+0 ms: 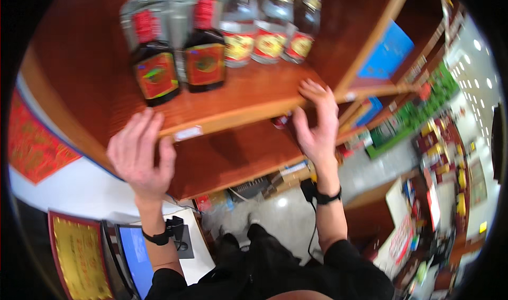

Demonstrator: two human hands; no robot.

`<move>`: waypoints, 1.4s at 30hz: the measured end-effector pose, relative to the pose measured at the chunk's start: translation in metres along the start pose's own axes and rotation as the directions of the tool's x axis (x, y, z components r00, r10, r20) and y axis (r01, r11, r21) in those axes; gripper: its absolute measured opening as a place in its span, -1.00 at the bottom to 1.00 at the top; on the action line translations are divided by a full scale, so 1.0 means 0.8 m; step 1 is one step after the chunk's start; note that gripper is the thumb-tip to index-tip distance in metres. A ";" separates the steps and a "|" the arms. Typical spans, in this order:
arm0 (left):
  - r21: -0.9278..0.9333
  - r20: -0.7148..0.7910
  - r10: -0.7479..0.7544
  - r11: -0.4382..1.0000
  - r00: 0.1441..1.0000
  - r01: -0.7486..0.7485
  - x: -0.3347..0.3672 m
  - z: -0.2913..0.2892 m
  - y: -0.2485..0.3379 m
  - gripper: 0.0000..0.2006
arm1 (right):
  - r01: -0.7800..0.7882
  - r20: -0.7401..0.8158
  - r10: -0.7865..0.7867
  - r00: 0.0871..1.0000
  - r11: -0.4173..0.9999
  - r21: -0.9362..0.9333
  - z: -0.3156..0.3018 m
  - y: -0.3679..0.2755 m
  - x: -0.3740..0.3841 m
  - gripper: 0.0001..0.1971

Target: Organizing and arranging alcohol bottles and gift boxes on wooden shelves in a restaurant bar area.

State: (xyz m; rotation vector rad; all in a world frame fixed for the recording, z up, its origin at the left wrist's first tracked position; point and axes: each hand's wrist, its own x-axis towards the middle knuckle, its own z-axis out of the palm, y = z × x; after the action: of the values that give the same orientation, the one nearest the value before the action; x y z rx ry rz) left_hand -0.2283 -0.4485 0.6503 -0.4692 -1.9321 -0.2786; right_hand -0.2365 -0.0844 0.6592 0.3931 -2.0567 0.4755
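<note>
My left hand (pixel 138 154) is at the front edge of a brown wooden shelf (pixel 243 91), fingers stretched forward and thumb apart. My right hand (pixel 320 125) is at the same edge farther right, its fingertips over the board and its thumb spread. Neither hand holds anything. Between and beyond them stand two dark bottles, one on the left (pixel 154 70) and one beside it (pixel 205 59), both with red necks and red labels. Transparent bottles with gold caps and red-yellow labels (pixel 269 41) stand to their right. More transparent bottles are partly hidden behind the dark ones.
Below is a lower shelf board (pixel 227 160), with boxes (pixel 291 175) under it. A blue folder-like item (pixel 386 48) is in the compartment to the right. At lower left are a monitor (pixel 135 257) and a gold plaque (pixel 82 252). A counter (pixel 394 231) stands at right.
</note>
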 end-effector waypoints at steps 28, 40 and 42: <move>0.336 -0.389 0.061 0.939 0.919 0.079 0.052 0.081 0.137 -0.69 | -0.773 -0.537 0.824 0.180 -0.219 -0.595 -0.589 0.119 -0.905 -0.37; 0.445 -0.443 0.086 0.885 0.892 0.135 0.058 0.067 0.237 -0.60 | -0.709 -0.613 0.680 -0.402 -0.655 -0.260 -0.674 0.147 -0.982 -0.15; 0.450 -0.440 0.070 0.880 0.895 0.153 0.067 0.070 0.241 -0.62 | -0.728 -0.641 0.686 -0.345 -0.626 -0.278 -0.674 0.148 -0.991 -0.15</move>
State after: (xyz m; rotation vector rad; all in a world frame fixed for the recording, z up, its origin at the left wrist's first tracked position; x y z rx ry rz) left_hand -0.2071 -0.2436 0.6732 -0.0227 -1.4840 0.0678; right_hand 0.4994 0.3460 0.2054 -2.3394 -1.6114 0.4725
